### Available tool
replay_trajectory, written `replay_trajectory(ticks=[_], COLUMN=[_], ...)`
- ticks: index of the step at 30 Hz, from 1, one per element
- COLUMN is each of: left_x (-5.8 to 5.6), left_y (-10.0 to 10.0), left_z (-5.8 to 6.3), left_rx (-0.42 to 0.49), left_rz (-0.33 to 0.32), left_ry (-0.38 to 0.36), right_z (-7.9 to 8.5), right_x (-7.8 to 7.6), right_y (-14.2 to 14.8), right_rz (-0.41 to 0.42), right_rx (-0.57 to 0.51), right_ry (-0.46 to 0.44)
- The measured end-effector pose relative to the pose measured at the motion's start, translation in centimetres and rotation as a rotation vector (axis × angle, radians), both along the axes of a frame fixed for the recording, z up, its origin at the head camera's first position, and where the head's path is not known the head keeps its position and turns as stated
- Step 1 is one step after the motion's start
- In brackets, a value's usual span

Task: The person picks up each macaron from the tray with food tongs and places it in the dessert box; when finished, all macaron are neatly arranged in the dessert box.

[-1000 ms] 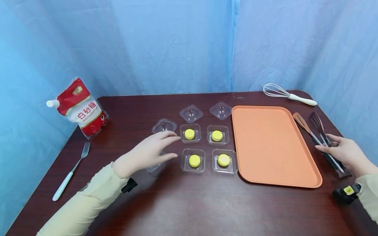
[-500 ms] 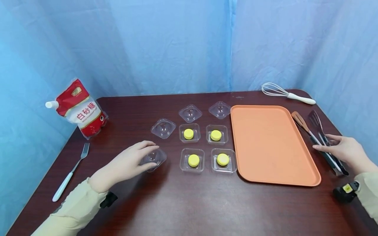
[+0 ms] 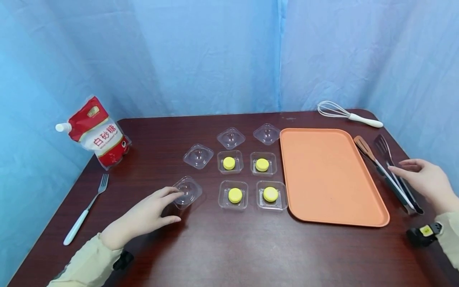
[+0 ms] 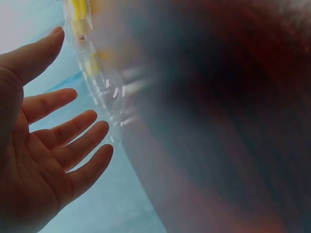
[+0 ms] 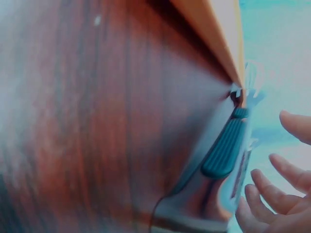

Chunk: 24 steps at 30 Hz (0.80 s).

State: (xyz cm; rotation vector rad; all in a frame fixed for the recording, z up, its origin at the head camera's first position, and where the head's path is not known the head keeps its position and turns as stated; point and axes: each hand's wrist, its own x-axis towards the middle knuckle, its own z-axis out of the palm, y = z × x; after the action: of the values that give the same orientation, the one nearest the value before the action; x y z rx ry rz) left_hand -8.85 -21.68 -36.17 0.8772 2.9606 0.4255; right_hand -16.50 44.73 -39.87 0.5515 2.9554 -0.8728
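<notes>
My left hand (image 3: pixel 143 217) is over the table with its fingers extended, fingertips right at the near-left edge of a clear domed lid (image 3: pixel 191 187). In the left wrist view the same hand (image 4: pixel 53 145) has spread fingers and nothing in the palm. On the far side, my right hand (image 3: pixel 428 181) hovers beside a pair of kitchen tongs (image 3: pixel 396 182), fingers loosely bent and holding nothing. The tongs' ribbed dark grip (image 5: pixel 226 150) shows in the right wrist view, apart from the fingers. Yellow macarons (image 3: pixel 235 195) sit singly in several clear square containers (image 3: pixel 223 204).
More clear lids (image 3: pixel 198 156) lie behind the containers. An orange tray (image 3: pixel 330 179) is between the containers and the tongs. A white whisk (image 3: pixel 353 115) lies at the back right. At the left are a sugar pouch (image 3: pixel 104 135) and a fork (image 3: pixel 80 219).
My left hand has drawn back leftward and toward me from beside the containers, uncovering the nearest lid, which now lies flat. My right fingers have lifted off the tongs and shifted right.
</notes>
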Motion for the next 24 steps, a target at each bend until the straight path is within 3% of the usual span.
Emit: replay_trajectory(ticks=[4,8,11,16,20,24], left_x=[0.0,-0.2,-0.4,-0.6,-0.7,-1.0], left_y=[0.3,0.6,0.6,0.7,0.9,1.0], left_z=[-0.5,-0.7,-1.0,-1.2,-1.3,-1.4], left_rx=[-0.004,-0.015,-0.013,-0.017,-0.022,-0.012], left_rz=[-0.021,-0.034,-0.033,-0.005,0.027,0.036], left_ry=[-0.011,0.006,0.017,-0.046,-0.113,-0.083], right_z=[-0.7,2.1,4.1,4.8,5.2,5.7], right_x=[-0.2,1.1,1.9,2.3,2.7,3.1], right_y=[0.1,-3.7,-6.6,-9.2,-11.4,-13.8], right_rz=[0.007,0.054,0.125,0.268,0.374,0.448], right_rx=[0.006,-0.039,-0.032,-0.004,-0.038,-0.092], right_ry=[0.059,0.082,0.128,0.204,0.212,0.219])
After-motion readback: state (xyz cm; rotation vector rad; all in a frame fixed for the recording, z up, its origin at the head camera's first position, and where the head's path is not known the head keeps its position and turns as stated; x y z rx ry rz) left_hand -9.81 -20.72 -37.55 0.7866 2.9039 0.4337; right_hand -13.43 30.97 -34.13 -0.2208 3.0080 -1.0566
